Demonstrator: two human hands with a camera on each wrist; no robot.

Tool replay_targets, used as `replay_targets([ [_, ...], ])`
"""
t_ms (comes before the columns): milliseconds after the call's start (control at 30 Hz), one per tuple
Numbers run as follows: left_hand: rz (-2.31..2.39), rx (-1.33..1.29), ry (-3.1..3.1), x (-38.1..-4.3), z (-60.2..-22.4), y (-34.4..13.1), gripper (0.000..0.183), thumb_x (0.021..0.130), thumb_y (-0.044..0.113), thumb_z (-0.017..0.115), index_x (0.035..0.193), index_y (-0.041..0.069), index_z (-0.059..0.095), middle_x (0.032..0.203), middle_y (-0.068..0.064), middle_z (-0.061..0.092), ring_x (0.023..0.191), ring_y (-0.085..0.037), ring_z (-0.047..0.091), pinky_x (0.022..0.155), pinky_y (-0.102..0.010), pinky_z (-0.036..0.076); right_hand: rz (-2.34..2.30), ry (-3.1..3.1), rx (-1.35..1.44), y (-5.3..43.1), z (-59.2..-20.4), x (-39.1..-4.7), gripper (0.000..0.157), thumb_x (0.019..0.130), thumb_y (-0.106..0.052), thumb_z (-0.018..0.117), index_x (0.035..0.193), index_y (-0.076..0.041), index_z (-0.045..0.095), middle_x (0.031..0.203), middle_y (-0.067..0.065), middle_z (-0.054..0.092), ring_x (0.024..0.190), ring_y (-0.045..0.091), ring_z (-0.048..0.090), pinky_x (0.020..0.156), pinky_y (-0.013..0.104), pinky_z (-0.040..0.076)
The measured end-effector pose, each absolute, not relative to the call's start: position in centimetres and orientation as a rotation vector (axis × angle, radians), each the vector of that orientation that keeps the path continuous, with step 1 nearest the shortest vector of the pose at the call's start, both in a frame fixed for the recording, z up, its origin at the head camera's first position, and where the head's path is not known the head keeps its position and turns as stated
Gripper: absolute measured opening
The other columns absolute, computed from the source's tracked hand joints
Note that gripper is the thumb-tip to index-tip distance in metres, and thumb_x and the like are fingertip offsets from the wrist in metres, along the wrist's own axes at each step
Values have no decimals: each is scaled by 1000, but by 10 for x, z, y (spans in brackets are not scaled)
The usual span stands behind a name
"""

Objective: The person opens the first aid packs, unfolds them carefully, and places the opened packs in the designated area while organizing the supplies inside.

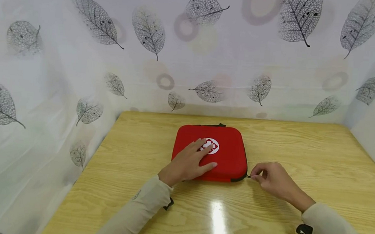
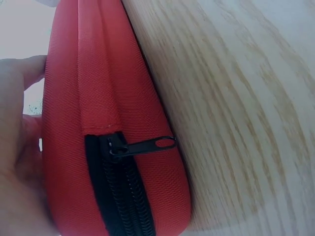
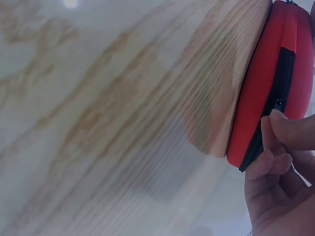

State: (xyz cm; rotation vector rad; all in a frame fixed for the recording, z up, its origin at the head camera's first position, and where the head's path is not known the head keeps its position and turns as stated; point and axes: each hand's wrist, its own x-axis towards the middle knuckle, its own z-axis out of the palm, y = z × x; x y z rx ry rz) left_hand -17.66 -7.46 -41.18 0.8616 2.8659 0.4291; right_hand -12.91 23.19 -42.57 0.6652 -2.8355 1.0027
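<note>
A red zippered first-aid case with a white cross emblem lies flat on the wooden table. My left hand rests on its top with spread fingers, partly covering the emblem. At the near right corner, the thumb and index finger of my right hand pinch a small black zipper pull. The right wrist view shows the slider just above those fingertips on the black zipper tape. A second zipper pull hangs free where the zipper meets a red fabric strip.
The wood-grain table extends around the case, with a bright light reflection in front. Behind and at the sides hangs a pale curtain printed with leaves. A black strap shows at the right sleeve.
</note>
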Motion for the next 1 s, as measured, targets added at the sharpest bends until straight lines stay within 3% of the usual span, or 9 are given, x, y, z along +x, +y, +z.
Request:
replay_targets([
  [367, 353, 874, 2922, -174, -409, -78, 66, 101, 56, 50, 156, 21, 43, 163, -9, 31, 150, -28, 29, 121, -44, 27, 855, -2824, 507, 232, -427, -143, 5, 84, -3, 79, 82, -7, 76, 68, -6, 65, 52, 6, 43, 48, 25, 36],
  [600, 306, 898, 2962, -172, -402, -85, 63, 98, 54, 57, 149, 17, 52, 148, -9, 49, 138, -28, 41, 116, -42, 34, 766, -2808, 484, 234, -431, -162, 5, 88, -7, 75, 86, -2, 75, 67, -6, 63, 52, 9, 44, 48, 26, 38],
  [1000, 302, 984, 2938, -172, -398, -92, 62, 96, 57, 60, 140, 12, 61, 137, -7, 53, 127, -24, 46, 111, -39, 40, 774, -2814, 483, 234, -428, -194, 4, 88, -2, 72, 87, -1, 76, 78, 6, 71, 56, 13, 48, 51, 28, 40],
])
